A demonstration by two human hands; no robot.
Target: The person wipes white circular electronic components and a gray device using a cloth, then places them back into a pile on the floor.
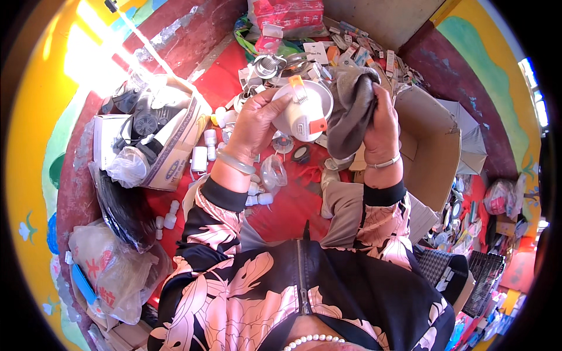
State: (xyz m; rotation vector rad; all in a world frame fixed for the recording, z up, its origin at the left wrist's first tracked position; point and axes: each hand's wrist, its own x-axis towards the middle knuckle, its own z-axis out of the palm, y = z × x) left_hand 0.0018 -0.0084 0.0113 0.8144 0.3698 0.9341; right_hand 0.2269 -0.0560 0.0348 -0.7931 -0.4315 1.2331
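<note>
My left hand [256, 123] grips a round white recessed downlight [307, 120] by its rim, thumb on top. Two orange tabs, one with a spring, stick out of the lamp's body. On the other side, my right hand [381, 127] has its fingers closed around a bunched grey-brown cloth [349, 114], which hangs beside the lamp's edge. Below and behind the hands, a metal-rimmed lamp fitting [270, 66] sits among other fittings on red sheeting. White cylindrical lamp pieces [199, 159] lie near my left forearm.
An open cardboard box [430, 134] stands close to my right arm. To the left, another carton [186, 131] holds black devices. Small packages [357, 50] are heaped at the back. Plastic bags [111, 272] lie at lower left, and a black crate [485, 281] stands at lower right.
</note>
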